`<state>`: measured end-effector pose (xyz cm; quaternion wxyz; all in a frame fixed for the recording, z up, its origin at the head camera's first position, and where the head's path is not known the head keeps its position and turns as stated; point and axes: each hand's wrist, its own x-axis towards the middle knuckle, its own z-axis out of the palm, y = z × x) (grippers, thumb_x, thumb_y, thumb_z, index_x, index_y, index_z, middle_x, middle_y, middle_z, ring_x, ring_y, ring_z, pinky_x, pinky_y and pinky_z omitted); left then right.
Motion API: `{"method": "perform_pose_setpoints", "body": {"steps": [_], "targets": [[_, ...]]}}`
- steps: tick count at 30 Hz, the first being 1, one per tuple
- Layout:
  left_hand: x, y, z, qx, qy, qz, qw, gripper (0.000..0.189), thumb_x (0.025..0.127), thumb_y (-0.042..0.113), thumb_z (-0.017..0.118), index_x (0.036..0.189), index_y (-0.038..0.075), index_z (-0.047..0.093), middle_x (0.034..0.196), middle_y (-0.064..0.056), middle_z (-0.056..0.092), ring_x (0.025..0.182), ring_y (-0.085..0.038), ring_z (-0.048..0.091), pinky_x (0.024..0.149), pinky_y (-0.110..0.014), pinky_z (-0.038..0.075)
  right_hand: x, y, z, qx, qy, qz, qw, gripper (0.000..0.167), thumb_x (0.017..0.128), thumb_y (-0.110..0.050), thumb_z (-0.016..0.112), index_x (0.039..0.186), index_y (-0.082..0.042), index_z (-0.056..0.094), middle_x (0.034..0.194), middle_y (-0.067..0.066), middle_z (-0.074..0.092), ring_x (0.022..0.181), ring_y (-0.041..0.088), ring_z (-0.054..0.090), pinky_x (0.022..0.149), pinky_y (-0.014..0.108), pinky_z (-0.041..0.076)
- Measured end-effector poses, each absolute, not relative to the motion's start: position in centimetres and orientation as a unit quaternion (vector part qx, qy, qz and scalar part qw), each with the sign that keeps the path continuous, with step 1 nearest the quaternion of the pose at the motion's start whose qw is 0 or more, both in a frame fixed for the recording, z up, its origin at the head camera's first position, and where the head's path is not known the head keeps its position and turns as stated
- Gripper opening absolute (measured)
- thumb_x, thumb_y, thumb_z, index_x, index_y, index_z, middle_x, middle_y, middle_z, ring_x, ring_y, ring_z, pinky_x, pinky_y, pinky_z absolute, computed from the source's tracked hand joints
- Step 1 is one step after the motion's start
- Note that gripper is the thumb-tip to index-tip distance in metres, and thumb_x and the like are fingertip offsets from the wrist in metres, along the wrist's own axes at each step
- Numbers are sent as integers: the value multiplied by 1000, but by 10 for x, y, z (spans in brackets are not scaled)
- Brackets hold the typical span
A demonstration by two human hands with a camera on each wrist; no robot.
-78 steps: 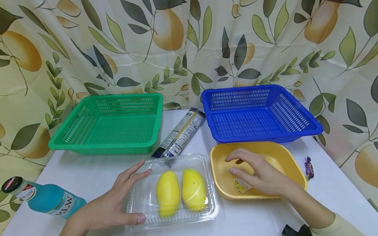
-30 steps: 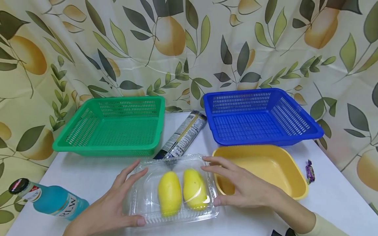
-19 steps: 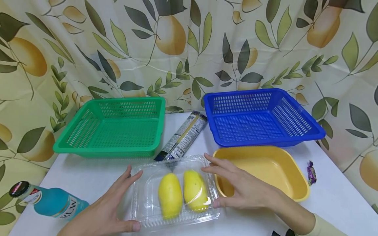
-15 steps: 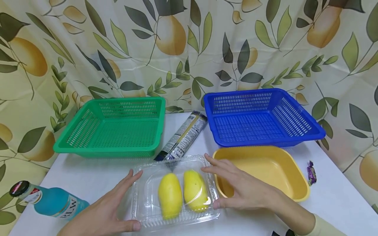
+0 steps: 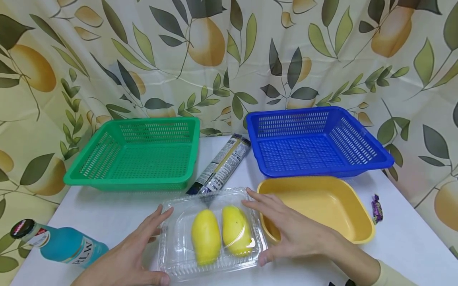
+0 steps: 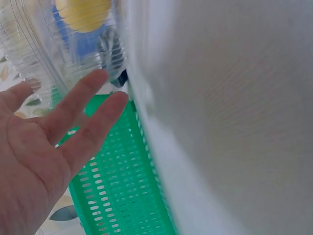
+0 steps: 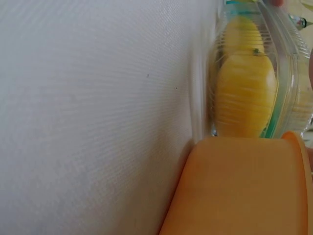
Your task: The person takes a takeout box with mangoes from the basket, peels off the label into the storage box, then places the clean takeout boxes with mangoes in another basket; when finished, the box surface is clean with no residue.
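Note:
A clear plastic clamshell box point(image 5: 175, 238) lies on the white table in the head view. Through its lid show two yellow mangoes, one at left point(image 5: 206, 238) and one at right point(image 5: 236, 230). My left hand point(image 5: 132, 250) is at the box's left side, fingers spread, thumb by the near corner; the left wrist view shows its fingers point(image 6: 85, 129) extended beside the box wall. At the right side, my right hand point(image 5: 295, 230) has its fingertips by the rim and its thumb low at the near corner. Barely any of it appears in the right wrist view.
A green basket point(image 5: 132, 184) stands back left, a blue basket point(image 5: 322, 169) back right. Between them lies a dark printed packet point(image 5: 222, 165). A yellow tray point(image 5: 322, 198) borders the box. A teal bottle point(image 5: 68, 244) lies left; a purple wrapped candy point(image 5: 377, 208) lies far right.
My right hand has come from over the yellow tray to the box's right side. Since half a second ago, its thumb has dropped slightly and both hands have shifted only a little.

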<state>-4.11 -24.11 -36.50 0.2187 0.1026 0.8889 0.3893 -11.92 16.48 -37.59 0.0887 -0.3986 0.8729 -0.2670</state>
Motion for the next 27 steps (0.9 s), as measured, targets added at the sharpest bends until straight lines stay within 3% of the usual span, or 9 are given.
{"method": "perform_pose_setpoints", "body": {"steps": [7,19,27], "targets": [[-41,-242,-366,96,890,389,219,114,77,48,88,159,54,10,172,-14,1,134,-38,53,97,-51,56,-118,162,-376,-398,876,-258,85,109,74,-76,74,163,-35,27,173,-7,10,156,25,23,112,57,41],[-37,-245,-356,95,871,432,212,113,75,43,91,160,50,16,173,-11,0,136,-37,55,94,-41,58,-115,162,-366,-394,872,-277,91,108,75,-71,78,163,-36,26,173,-7,10,155,31,27,110,64,40],[-35,-239,-350,115,886,420,158,113,74,43,92,160,47,20,173,-3,5,131,-30,59,94,-32,56,-116,166,-353,-398,860,-305,88,110,75,-67,81,164,-34,25,173,-5,9,154,34,29,106,64,45]]}}
